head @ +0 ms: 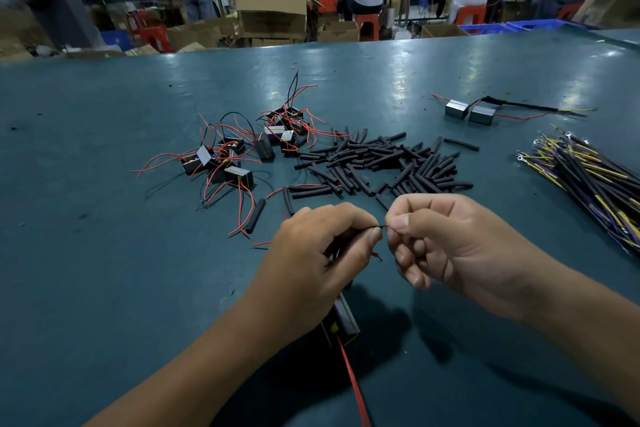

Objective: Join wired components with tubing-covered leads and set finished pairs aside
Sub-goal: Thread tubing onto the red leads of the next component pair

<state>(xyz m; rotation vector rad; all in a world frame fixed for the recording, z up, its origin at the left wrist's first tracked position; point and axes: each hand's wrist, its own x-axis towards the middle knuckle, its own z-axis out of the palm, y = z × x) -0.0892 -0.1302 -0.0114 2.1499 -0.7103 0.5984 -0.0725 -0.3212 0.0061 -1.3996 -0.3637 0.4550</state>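
My left hand [318,253] and my right hand [443,239] meet low in the middle and pinch the two ends of a thin black wire lead [381,227] between thumb and forefinger. Under my left palm hangs a black box component [341,322] with a red wire [353,381] trailing toward me. A heap of the same components [239,152] with red and black leads lies at centre left. Black tubing pieces [377,163] are scattered behind my hands. One joined pair [471,111] lies far right.
A bundle of yellow, purple and black wires [595,180] lies at the right edge of the teal table [104,253]. Beyond the table's far edge stand cardboard boxes [270,14], red stools and several seated people at benches.
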